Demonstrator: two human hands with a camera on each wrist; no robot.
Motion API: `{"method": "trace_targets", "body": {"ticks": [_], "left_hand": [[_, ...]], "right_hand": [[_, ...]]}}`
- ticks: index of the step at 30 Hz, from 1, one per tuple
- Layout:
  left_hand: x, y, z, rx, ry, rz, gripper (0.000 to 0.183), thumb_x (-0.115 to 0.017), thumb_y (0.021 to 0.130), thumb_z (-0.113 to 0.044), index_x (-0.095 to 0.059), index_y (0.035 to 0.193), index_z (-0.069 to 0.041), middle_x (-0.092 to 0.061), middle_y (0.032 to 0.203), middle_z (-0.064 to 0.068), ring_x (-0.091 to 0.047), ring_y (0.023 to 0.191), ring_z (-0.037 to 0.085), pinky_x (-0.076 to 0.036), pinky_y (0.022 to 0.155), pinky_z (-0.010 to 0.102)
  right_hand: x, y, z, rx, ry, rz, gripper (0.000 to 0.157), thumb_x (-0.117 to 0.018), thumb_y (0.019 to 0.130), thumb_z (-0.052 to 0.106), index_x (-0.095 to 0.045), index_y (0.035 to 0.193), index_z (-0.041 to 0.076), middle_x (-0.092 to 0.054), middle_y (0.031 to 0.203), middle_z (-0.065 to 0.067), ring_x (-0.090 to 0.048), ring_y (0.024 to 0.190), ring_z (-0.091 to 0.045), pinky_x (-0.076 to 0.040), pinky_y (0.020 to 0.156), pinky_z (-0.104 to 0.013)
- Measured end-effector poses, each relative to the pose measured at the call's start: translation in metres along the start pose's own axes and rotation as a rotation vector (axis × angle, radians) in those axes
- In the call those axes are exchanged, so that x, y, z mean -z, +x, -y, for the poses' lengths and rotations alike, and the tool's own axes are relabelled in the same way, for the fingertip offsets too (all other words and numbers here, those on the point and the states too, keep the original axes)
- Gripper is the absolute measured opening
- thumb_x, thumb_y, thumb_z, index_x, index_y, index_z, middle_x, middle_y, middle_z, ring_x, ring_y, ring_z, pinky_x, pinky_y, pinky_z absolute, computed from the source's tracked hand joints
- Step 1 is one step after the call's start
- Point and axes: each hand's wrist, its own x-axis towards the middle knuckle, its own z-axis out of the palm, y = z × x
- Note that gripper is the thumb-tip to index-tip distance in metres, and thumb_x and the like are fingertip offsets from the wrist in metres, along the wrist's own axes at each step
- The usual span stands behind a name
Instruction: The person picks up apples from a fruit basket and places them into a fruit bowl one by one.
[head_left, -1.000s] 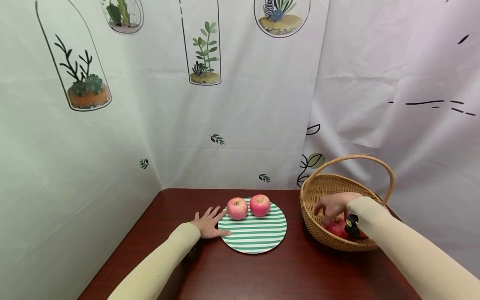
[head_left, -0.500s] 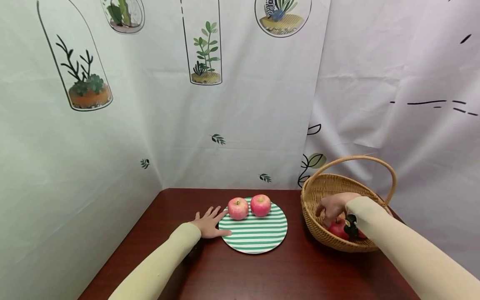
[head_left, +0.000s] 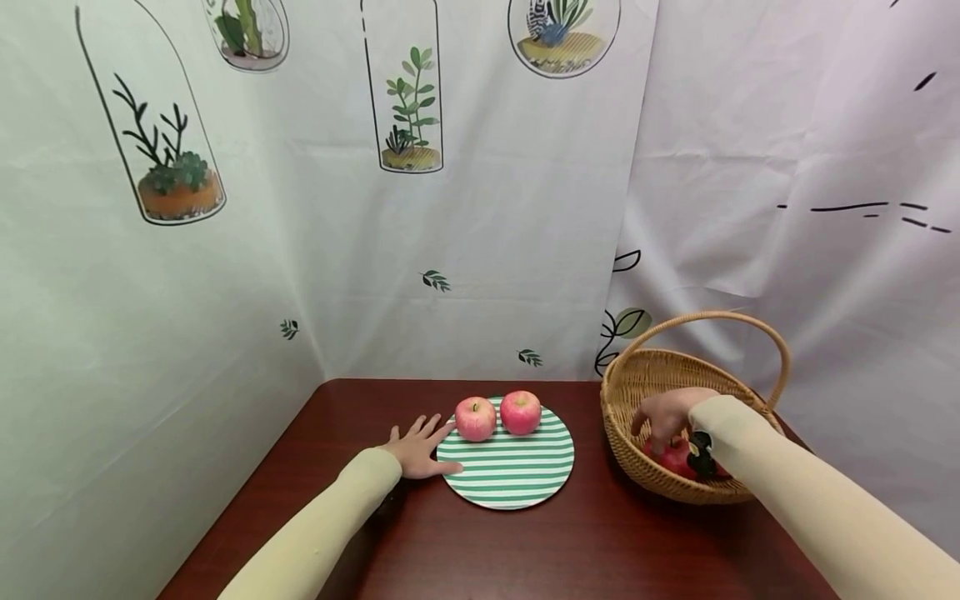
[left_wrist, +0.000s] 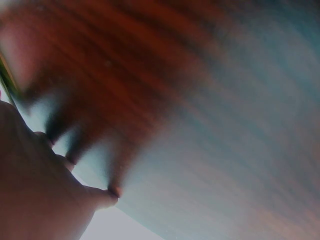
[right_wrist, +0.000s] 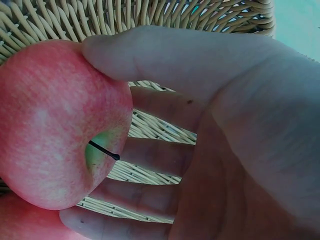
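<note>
My left hand (head_left: 416,450) lies with fingers spread at the left edge of a round green-and-white striped mat (head_left: 517,471); its thumb touches the mat. Two red apples, one on the left (head_left: 476,418) and one on the right (head_left: 521,412), sit at the mat's far side. My right hand (head_left: 671,412) is down inside a wicker basket (head_left: 626,387). In the right wrist view, the thumb presses one side of a red apple (right_wrist: 45,120) with a dark stem, and the fingers reach behind it. Part of another apple (right_wrist: 25,220) shows below.
The basket's tall arched handle (head_left: 712,315) rises above the right hand. Dark brown table (head_left: 480,550) lies between mat and basket and in front. A white printed curtain (head_left: 480,233) hangs behind the table and along the left. The left wrist view is blurred.
Inside the basket, the right hand shifts only slightly around the apple. The left hand, the mat and its two apples stay where they were.
</note>
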Motion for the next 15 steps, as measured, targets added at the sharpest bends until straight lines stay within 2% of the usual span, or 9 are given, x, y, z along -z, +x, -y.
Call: {"method": "trace_targets", "body": {"ticks": [3,8,13,15], "left_hand": [[-0.002,0.000,0.001,-0.009,-0.012,-0.001,0.108,-0.045,0.076,-0.093,-0.022,0.162,-0.032,-0.014,0.170,0.010,-0.008,0.156,0.039,-0.004,0.114,0.076],[-0.001,-0.002,0.001,-0.011,-0.010,0.003,0.108,-0.044,0.076,-0.093,-0.022,0.162,-0.031,-0.014,0.170,0.009,-0.008,0.156,0.038,-0.004,0.114,0.075],[0.007,-0.008,-0.006,-0.005,-0.004,0.007,0.102,-0.049,0.081,-0.086,-0.024,0.162,-0.029,-0.016,0.169,0.010,-0.011,0.155,0.039,-0.007,0.114,0.075],[0.006,-0.006,-0.005,0.002,0.005,0.007,0.101,-0.049,0.082,-0.086,-0.022,0.162,-0.031,-0.015,0.170,0.008,-0.010,0.156,0.038,-0.007,0.115,0.074]], "right_hand": [[-0.001,0.000,0.000,0.005,0.003,0.006,0.057,-0.077,0.072,0.000,-0.066,0.125,0.018,-0.060,0.083,-0.004,-0.057,0.064,-0.013,-0.049,0.058,-0.029],[-0.002,0.000,0.000,0.004,-0.018,-0.008,0.056,-0.077,0.072,0.001,-0.066,0.124,0.020,-0.064,0.077,-0.005,-0.062,0.063,-0.015,-0.051,0.054,-0.030],[0.001,0.004,0.000,0.026,-0.031,-0.038,0.058,-0.075,0.071,0.001,-0.066,0.126,0.020,-0.059,0.073,-0.001,-0.053,0.059,-0.011,-0.045,0.051,-0.026],[0.002,0.007,0.000,0.033,-0.025,-0.045,0.059,-0.075,0.071,0.001,-0.066,0.126,0.019,-0.058,0.075,-0.001,-0.049,0.057,-0.010,-0.044,0.049,-0.025]]}}
